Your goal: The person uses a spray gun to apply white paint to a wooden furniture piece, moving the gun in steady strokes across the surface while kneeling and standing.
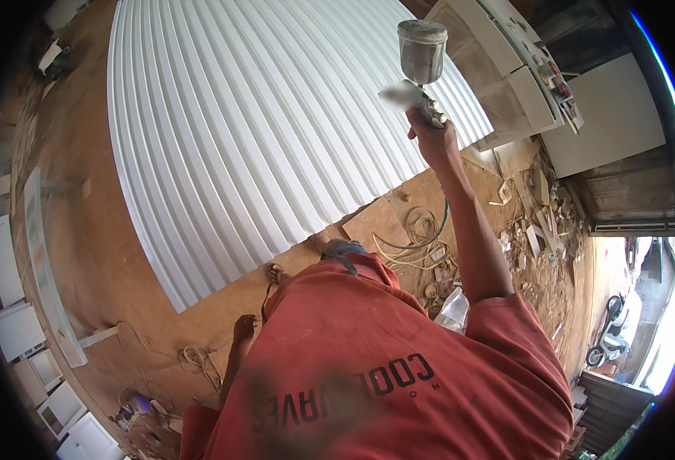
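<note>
Spray gun (422, 67) in right hand (434, 136)

Brown floor (108, 261) with coiled hose (422, 237), scraps (534, 240).

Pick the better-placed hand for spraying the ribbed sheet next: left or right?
Right, most likely: the right hand grips the spray gun, raised near the white ribbed sheet. The left hand hangs low beside the body, no tool visible.
</note>
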### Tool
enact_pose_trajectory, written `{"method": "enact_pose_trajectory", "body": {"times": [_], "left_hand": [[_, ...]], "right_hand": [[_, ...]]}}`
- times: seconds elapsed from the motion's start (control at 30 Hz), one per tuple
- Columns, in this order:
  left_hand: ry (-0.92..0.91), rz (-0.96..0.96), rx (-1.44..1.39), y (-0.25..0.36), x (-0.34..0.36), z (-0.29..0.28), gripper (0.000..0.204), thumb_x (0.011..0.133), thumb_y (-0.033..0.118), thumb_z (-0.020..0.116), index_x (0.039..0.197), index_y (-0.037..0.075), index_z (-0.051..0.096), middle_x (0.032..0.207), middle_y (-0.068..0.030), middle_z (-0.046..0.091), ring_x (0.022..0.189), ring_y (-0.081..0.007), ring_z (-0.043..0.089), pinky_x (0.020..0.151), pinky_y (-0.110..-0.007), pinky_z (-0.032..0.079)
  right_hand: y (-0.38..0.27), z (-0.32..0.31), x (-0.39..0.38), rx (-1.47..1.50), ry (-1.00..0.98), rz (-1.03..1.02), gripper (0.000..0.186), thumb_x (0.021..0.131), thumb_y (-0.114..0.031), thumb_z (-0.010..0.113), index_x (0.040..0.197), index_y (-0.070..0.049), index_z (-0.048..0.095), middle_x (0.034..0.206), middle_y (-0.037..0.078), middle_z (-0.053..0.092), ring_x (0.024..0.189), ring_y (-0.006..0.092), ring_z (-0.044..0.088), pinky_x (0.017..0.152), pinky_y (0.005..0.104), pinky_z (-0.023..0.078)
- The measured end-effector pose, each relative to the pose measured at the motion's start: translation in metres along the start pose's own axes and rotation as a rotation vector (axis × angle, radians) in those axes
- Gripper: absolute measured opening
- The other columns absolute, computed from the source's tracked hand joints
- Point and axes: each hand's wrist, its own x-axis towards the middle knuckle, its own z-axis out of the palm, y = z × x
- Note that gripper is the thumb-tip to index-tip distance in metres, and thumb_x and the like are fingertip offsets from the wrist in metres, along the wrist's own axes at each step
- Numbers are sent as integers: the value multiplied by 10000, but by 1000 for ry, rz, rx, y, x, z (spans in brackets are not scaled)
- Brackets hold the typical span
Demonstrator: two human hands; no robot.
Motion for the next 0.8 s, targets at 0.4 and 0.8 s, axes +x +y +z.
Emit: {"method": "enact_pose_trajectory", "body": {"times": [0.4,0.8], "left_hand": [[-100,241,422,49,-4,3,305,988,220,522,1058,-60,621,878,-99,658,765,-157,623,687,-287,506],[-14,-114,80,8,-17,25,390,1008,279,474,1185,-47,595,980,-139,679,886,-207,665,798,-324,525]], "right_hand": [[27,-46,-12,-90,-17,79,367,915,-423,658,819,-70,694,650,-19,600,577,67,460,532,286,349],[-28,9,87,-73,2,-29,532,858,-548,675,640,-68,605,580,-5,498,557,123,427,541,322,346]]}}
